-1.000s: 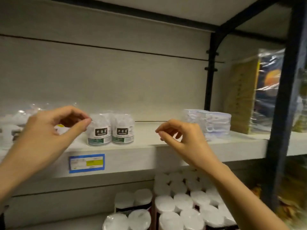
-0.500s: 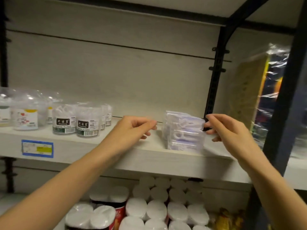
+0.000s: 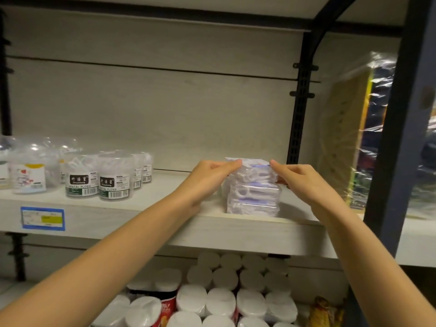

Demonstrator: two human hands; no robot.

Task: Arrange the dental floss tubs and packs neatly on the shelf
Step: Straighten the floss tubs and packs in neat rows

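- Left hand [image 3: 207, 177] pinches the top left edge of the packs [image 3: 252, 187], thumb and fingers pressed together on the wrapper.
- Right hand [image 3: 299, 179] pinches the top right edge of the same stack.
- The packs stand stacked on the shelf [image 3: 165, 208], at about 3 o'clock from the tubs [image 3: 99, 175], well apart from them.
- The tubs sit upright in a tight cluster at 9 o'clock, two with dark labels at the front.
- A blue tag [image 3: 42, 218] is stuck to the shelf edge at 8 o'clock.
- White-lidded jars [image 3: 221, 300] fill the level below, at 6 o'clock.
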